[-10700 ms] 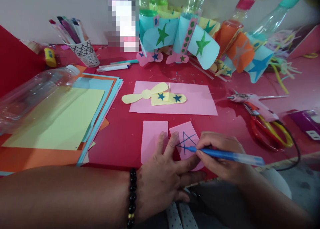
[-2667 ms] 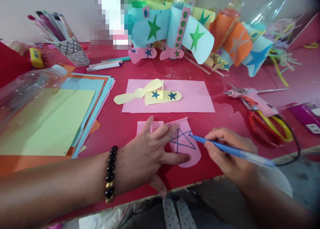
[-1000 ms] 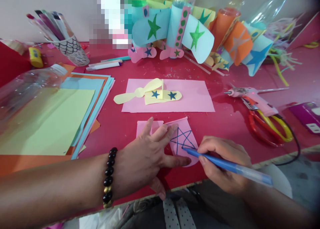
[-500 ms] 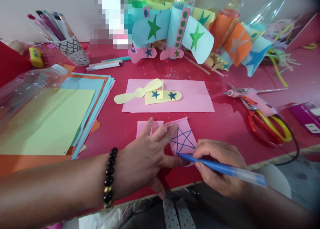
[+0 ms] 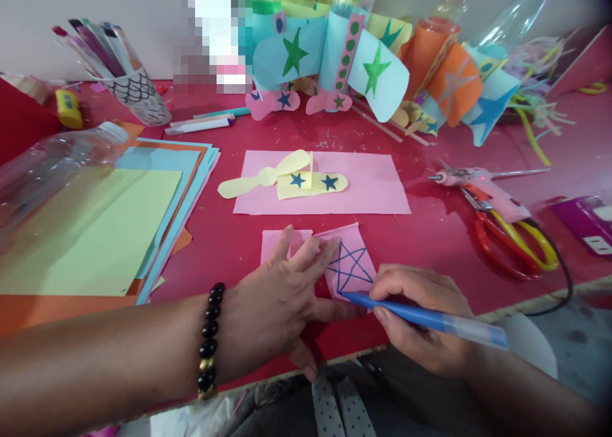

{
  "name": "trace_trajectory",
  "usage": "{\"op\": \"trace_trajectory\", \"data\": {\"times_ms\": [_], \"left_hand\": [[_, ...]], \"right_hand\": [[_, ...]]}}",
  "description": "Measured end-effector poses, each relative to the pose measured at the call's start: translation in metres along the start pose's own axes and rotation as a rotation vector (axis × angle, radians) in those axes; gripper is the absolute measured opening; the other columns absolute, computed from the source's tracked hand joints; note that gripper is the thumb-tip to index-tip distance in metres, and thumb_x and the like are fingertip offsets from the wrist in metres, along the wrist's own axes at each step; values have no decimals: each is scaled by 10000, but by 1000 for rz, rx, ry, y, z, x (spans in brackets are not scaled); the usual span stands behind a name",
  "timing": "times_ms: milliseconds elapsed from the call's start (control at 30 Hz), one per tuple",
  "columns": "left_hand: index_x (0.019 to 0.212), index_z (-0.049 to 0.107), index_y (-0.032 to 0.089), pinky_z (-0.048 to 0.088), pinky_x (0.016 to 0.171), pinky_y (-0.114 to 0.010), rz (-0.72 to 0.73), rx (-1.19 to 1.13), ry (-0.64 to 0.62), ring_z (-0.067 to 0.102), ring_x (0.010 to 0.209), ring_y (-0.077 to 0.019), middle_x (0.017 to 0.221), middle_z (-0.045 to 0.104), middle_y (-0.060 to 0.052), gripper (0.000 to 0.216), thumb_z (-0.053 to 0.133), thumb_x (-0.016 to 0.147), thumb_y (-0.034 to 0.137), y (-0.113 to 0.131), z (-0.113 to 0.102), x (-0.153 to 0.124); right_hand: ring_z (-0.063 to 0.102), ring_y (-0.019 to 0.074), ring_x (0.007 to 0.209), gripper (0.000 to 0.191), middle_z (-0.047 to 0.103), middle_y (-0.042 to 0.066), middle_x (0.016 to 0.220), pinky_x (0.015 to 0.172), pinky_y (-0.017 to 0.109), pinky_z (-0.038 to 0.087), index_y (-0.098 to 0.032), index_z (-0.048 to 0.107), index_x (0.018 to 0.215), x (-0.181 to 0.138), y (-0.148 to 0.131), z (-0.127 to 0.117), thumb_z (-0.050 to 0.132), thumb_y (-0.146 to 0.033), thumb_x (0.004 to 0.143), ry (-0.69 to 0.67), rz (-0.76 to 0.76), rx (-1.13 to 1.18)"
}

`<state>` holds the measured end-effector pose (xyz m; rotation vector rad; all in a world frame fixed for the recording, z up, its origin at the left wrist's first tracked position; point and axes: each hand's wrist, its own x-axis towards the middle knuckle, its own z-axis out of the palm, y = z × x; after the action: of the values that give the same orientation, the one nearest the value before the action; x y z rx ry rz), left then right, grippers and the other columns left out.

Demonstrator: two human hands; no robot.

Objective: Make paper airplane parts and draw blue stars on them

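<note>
My left hand lies flat with fingers spread, pressing on a small pink paper piece at the front of the red table. That piece bears a five-pointed star outline in blue ink. Between the fingers of my right hand is a blue marker, its tip touching the star's lower left point. Another pink paper piece shows partly under my left fingers. Beyond my hands, a pink sheet carries yellow paper cutouts, a propeller shape and a strip with two blue stars.
Left are a stack of coloured paper, a clear plastic bottle and a cup of markers. Right lie a pink glue gun and red-and-yellow-handled scissors. Decorated bottles stand at the back.
Almost nothing differs. The marker's back end has shifted slightly upward, while its tip stays at the star's lower left point. My left hand keeps its place.
</note>
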<state>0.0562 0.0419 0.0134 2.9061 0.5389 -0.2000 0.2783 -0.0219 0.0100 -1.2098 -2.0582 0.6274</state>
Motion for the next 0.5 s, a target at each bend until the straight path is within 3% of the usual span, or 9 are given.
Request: {"op": "trace_trajectory", "data": {"times_ms": [267, 500], "left_hand": [[1379, 412, 521, 232, 962, -744, 9, -13, 8, 278, 1338, -478, 1518, 310, -167, 909, 608, 550, 838, 1, -2, 1], [1386, 430, 485, 223, 980, -727, 16, -33, 17, 270, 1334, -473, 1508, 320, -174, 906, 588, 566, 839, 1, -2, 1]], "right_hand": [[543, 114, 549, 84, 590, -18, 656, 533, 241, 435, -207, 579, 823, 1, 1, -5, 574, -128, 795, 22, 97, -10], [533, 98, 519, 64, 632, -9, 691, 502, 228, 415, -198, 585, 837, -1, 7, -9, 592, -141, 808, 77, 137, -64]]}}
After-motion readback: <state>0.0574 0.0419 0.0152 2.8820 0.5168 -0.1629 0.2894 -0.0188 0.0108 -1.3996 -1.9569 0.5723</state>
